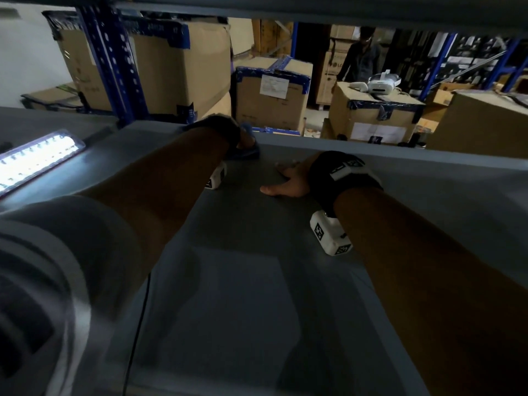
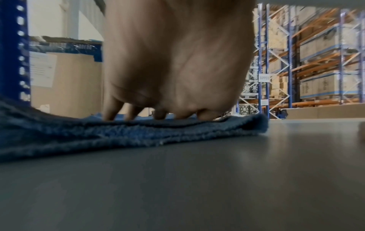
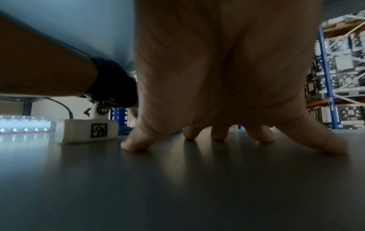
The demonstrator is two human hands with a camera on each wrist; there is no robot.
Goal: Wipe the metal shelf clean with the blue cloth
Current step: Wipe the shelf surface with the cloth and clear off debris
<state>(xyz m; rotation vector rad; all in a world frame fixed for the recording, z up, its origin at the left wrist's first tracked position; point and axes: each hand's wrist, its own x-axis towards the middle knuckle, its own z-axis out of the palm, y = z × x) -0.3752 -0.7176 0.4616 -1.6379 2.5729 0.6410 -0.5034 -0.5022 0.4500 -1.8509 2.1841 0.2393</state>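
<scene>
Blue terry cloth (image 2: 126, 134), folded flat, is pressed on the grey metal shelf (image 1: 257, 281) near its far edge, close to the blue perforated upright post (image 1: 114, 67). It is held down by the left hand (image 2: 173, 62); the fingertips (image 2: 110, 112) are pushed into the pile, fairly straight and slightly apart, not curled round the fabric. The right hand (image 3: 227, 78) is laid on the bare shelf just beside, well spread, with its fingertips (image 3: 134, 145) touching the metal and nothing held.

For a good wipe, even pressure should probably be kept through the whole palm, and the folded edge kept flat so that it is not rolled under. Overlapping strokes along the far edge would likely be best, with the right hand used as support.

A lit white LED lamp bar (image 1: 37, 161) is lying at the left. In the head view the cloth is mostly hidden behind the left wrist, and dust on the dark shelf cannot be made out.
</scene>
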